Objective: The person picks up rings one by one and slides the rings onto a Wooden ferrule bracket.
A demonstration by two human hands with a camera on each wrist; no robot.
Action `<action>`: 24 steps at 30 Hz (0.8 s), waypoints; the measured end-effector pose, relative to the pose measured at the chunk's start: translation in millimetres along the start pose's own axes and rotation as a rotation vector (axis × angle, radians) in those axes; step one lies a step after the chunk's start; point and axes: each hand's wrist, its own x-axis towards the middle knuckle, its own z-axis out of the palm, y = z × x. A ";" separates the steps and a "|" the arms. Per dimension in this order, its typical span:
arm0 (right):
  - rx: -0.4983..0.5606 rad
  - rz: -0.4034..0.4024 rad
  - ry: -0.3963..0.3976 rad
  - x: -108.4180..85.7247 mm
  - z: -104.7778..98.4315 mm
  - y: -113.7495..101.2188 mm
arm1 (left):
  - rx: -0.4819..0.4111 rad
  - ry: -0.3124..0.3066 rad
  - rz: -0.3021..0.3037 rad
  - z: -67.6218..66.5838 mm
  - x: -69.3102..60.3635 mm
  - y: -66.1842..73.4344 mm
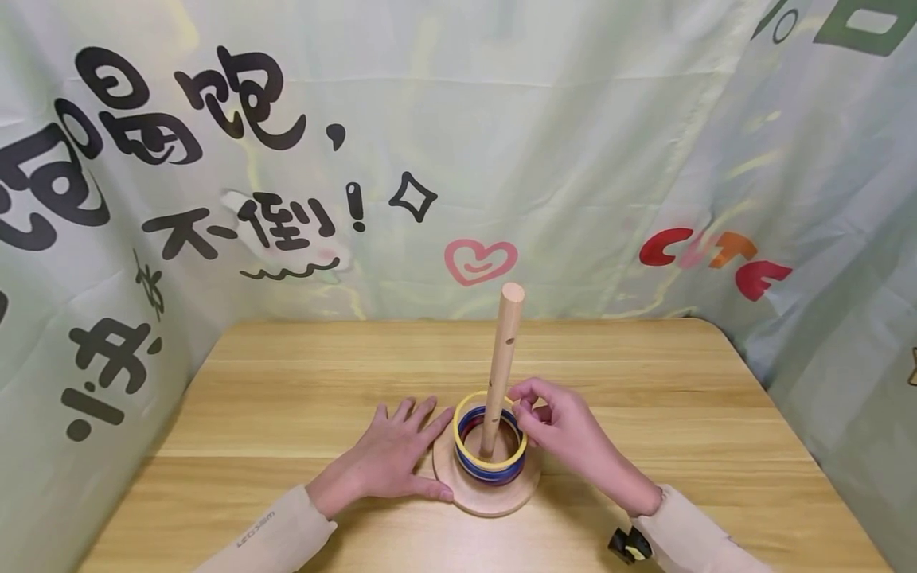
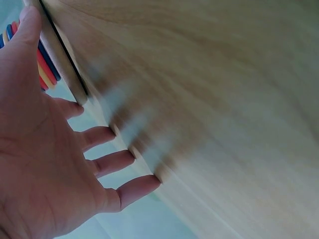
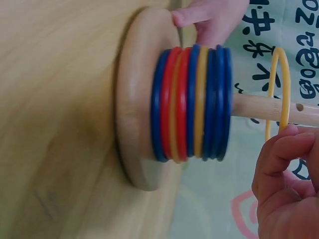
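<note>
A wooden peg (image 1: 504,358) rises from a round wooden base (image 1: 487,503) on the table. Around its foot lies a stack of blue, red and yellow rings (image 3: 192,104). My right hand (image 1: 566,426) pinches a yellow ring (image 3: 285,89) between thumb and fingers; the ring encircles the peg and hangs above the stack, apart from it. My left hand (image 1: 394,454) lies with fingers spread at the left of the base, its thumb touching the base's edge. In the left wrist view the fingertips of that left hand (image 2: 45,149) rest on the tabletop.
The wooden table (image 1: 301,374) is backed by a pale printed curtain (image 1: 573,159) that also hangs on both sides. A small black and yellow object (image 1: 630,546) shows by the right sleeve (image 1: 688,529).
</note>
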 end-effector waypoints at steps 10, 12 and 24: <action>-0.083 0.025 -0.007 1.7 6.6 13.3 | 0.005 0.011 -0.006 -0.1 0.7 -1.1; -0.096 0.034 -0.016 2.5 6.8 15.3 | 0.006 0.011 -0.005 0.4 1.1 -1.5; -0.201 0.082 0.013 0.0 2.3 19.0 | 0.002 0.033 -0.003 0.5 -1.4 -0.4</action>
